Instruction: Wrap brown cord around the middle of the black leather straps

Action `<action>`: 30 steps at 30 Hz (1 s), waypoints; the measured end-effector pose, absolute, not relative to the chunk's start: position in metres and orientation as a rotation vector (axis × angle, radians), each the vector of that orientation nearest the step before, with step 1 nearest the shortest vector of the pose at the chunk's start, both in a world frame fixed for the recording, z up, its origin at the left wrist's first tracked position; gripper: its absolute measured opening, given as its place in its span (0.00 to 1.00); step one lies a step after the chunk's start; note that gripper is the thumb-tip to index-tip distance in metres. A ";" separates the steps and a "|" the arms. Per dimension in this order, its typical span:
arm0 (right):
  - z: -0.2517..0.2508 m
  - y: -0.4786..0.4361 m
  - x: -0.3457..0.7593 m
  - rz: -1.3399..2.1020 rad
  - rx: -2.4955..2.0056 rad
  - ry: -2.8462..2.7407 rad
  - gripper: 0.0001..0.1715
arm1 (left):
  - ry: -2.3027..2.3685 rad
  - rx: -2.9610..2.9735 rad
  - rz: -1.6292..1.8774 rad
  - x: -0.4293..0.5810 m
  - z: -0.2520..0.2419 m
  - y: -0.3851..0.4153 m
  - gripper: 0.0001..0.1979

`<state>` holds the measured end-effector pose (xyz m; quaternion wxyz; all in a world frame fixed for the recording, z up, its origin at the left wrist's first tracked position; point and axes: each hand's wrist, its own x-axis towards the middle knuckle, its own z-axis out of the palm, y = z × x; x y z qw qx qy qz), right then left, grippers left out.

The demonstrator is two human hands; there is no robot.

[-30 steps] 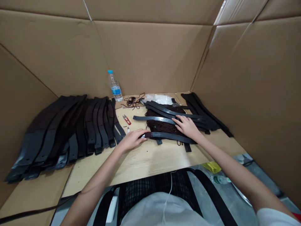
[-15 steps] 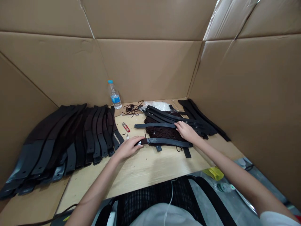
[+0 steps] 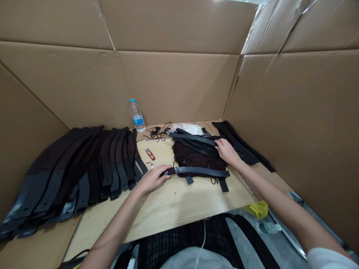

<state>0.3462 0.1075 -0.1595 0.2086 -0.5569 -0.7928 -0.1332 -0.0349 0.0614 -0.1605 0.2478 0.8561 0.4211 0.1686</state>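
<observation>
My left hand [image 3: 154,180] is closed around the left end of a curved black strap [image 3: 202,171], where dark brown cord is wrapped about it. This strap lies across the front of a bundle of dark brown cord [image 3: 187,158]. My right hand [image 3: 226,150] has its fingertips pinched at the right part of another black strap [image 3: 193,137], on top of several similar ones over the cord. What exactly sits between those fingertips is partly hidden by the hand. Red-handled thread snips [image 3: 150,154] lie on the table, behind my left hand.
A long row of overlapping black straps [image 3: 81,168] with brown-wrapped middles fills the left side. At the back stand a water bottle [image 3: 137,118], loose cord [image 3: 157,131] and a clear plastic bag [image 3: 187,129]. More dark straps [image 3: 244,145] lie at right. Cardboard walls [image 3: 179,86] surround the table [image 3: 157,209].
My right hand has moved back, and the strap it holds has gone from in front of the pile onto it. My left hand keeps its grip on the front strap.
</observation>
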 end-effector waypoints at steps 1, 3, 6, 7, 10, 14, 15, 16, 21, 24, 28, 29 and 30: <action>-0.162 0.106 0.344 -0.361 -1.550 -2.213 0.20 | 1.152 2.330 0.458 -0.035 -0.161 0.062 0.19; -0.167 0.103 0.341 -0.338 -1.557 -2.219 0.20 | 1.162 2.320 0.455 -0.037 -0.161 0.062 0.19; -0.169 0.100 0.338 -0.300 -1.577 -2.204 0.21 | 1.159 2.312 0.468 -0.040 -0.161 0.063 0.20; -0.168 0.099 0.337 -0.287 -1.581 -2.196 0.22 | 1.155 2.313 0.479 -0.041 -0.161 0.064 0.20; -0.159 0.096 0.334 -0.246 -1.576 -2.164 0.23 | 1.154 2.309 0.520 -0.045 -0.164 0.067 0.20; -0.142 0.078 0.316 -0.168 -1.498 -2.168 0.24 | 1.155 2.275 0.547 -0.048 -0.167 0.070 0.21; -0.139 0.072 0.309 -0.138 -1.461 -2.203 0.25 | 1.157 2.264 0.549 -0.048 -0.167 0.071 0.21; -0.136 0.065 0.301 -0.101 -1.415 -2.258 0.25 | 1.163 2.252 0.551 -0.048 -0.167 0.070 0.21; -0.133 0.041 0.267 -0.082 -1.214 -2.510 0.28 | 1.192 2.232 0.619 -0.050 -0.161 0.065 0.23; -0.138 0.034 0.254 -0.334 -1.080 -2.326 0.19 | 1.243 2.207 0.704 -0.060 -0.157 0.063 0.25; -0.151 0.022 0.233 -0.495 -0.735 -2.495 0.11 | 1.389 2.139 0.863 -0.079 -0.144 0.061 0.27; -0.154 0.019 0.228 -0.490 -0.701 -2.538 0.11 | 1.411 2.140 0.887 -0.083 -0.139 0.060 0.28; -0.155 0.017 0.224 -0.478 -0.689 -2.555 0.11 | 1.421 2.149 0.908 -0.086 -0.134 0.059 0.28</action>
